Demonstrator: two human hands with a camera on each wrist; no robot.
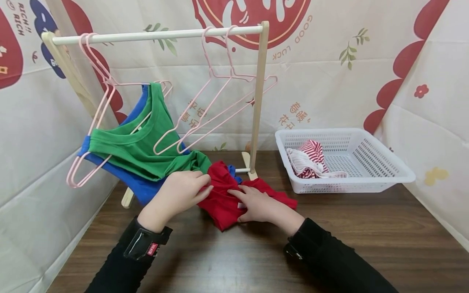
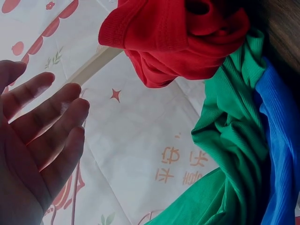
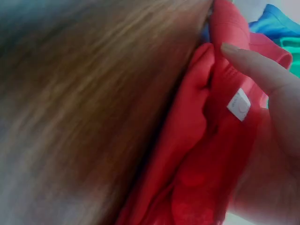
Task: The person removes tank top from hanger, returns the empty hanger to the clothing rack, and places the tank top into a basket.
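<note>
A crumpled red garment (image 1: 220, 207) with a small white label (image 3: 239, 104) lies on the table in front of the rack. My right hand (image 1: 256, 204) rests on it with fingers spread, and the right wrist view shows one straight finger over the cloth above the label. At the garment's left side is my left hand (image 1: 183, 188); in the left wrist view its fingers are loosely extended, with nothing between them. Beside that hand, a green tank top (image 1: 128, 140) and a blue tank top (image 1: 146, 189) hang from pink hangers (image 1: 100, 69), their lower ends trailing toward the red garment.
A wooden rack (image 1: 258, 97) with a white rail (image 1: 157, 35) stands behind my hands. Two bare pink hangers (image 1: 216, 91) hang at its right end. On the right, a white plastic basket (image 1: 381, 185) holds a red-and-white striped cloth (image 1: 315, 152) and a white cloth (image 1: 301, 162).
</note>
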